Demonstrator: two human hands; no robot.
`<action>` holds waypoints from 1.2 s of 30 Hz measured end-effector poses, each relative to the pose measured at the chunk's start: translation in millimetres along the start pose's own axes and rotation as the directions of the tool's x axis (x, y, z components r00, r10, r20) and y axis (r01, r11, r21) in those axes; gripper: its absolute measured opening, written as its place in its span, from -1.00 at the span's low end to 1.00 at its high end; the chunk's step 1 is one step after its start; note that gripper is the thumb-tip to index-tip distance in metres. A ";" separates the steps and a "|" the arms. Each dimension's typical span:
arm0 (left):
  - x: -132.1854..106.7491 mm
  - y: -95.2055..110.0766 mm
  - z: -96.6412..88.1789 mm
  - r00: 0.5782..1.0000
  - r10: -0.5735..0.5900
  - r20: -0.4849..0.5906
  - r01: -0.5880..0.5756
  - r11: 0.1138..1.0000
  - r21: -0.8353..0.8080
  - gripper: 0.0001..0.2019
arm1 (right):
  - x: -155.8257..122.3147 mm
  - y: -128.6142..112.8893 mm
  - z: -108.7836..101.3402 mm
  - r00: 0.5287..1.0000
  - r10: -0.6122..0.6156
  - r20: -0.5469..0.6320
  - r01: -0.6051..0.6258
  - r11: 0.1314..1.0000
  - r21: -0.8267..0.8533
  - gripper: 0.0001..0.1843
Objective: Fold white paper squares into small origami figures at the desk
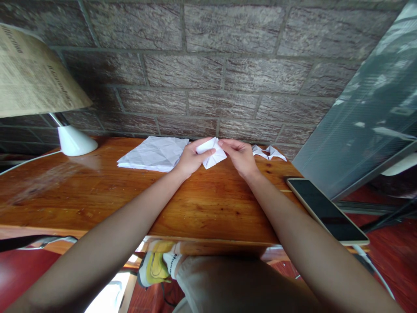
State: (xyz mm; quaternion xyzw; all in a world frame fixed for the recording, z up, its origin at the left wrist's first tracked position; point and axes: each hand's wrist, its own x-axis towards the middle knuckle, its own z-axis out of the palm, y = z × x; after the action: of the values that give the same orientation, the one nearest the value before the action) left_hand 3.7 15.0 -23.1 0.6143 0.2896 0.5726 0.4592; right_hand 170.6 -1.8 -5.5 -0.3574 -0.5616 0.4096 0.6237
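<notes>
A small folded white paper [213, 158] is held above the wooden table between my two hands. My left hand [193, 157] grips its left side, with the thumb lying across the front face. At the paper's upper right edge, my right hand [239, 154] pinches with thumb and fingertips. Crease lines run over the folded paper. Left of my left hand lies a stack of creased white paper sheets [151, 153]. Just beyond my right hand are small folded paper pieces [275, 153], partly hidden by that hand.
A lamp [76, 140] with a printed shade stands at the table's [107, 191] left end. A phone [327, 211] with a cable lies at the right edge. Behind the table rises a brick wall [228, 78]; a glass panel [355, 108] stands at the right.
</notes>
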 end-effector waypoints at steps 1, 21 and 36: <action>-0.3 0.4 0.4 1.000 -0.008 0.003 0.008 1.000 -0.018 -0.39 | 0.1 -0.6 -0.3 1.000 0.004 -0.004 -0.004 1.000 0.008 -0.62; 3.1 -5.0 -2.0 0.997 -0.028 -0.079 0.026 0.999 -0.028 -0.41 | 2.5 -0.2 -6.6 0.996 -0.009 0.087 0.015 0.997 -0.073 -0.61; -1.1 5.5 0.5 0.998 0.036 -0.044 -0.034 0.998 0.045 -0.51 | 3.5 2.1 -6.5 0.999 -0.044 0.031 0.047 0.992 -0.118 -0.65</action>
State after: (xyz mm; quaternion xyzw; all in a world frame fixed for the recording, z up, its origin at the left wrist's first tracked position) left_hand 3.1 11.7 -18.6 0.6164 0.3016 0.5875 0.4287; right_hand 177.0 2.3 -6.7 -0.3753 -0.6016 0.3662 0.6026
